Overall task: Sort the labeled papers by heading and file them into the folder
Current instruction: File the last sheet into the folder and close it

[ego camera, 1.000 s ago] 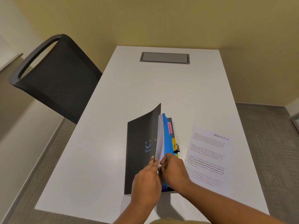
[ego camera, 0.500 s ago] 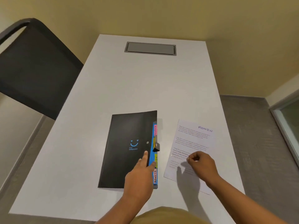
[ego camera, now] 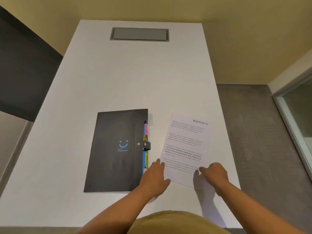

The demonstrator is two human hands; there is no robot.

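A black folder (ego camera: 116, 149) with a blue smiley lies closed and flat on the white table (ego camera: 118, 78). Blue dividers with pink and yellow tabs (ego camera: 145, 144) stick out along its right edge. To its right lies a white printed sheet headed ADMIN (ego camera: 187, 146). My left hand (ego camera: 156, 178) rests flat between the folder's lower right corner and the sheet's lower left edge, fingers apart. Over the sheet's lower right corner my right hand (ego camera: 215, 174) hovers with curled fingers, holding nothing I can see.
A grey cable hatch (ego camera: 139, 34) is set into the table's far end. A dark mesh chair (ego camera: 22, 70) stands at the left. Grey carpet (ego camera: 249, 132) and a glass door frame (ego camera: 293, 125) lie to the right.
The folder cover, lifted a second ago, now lies shut. Both hands left the folder and moved right to the ADMIN sheet's lower edge.
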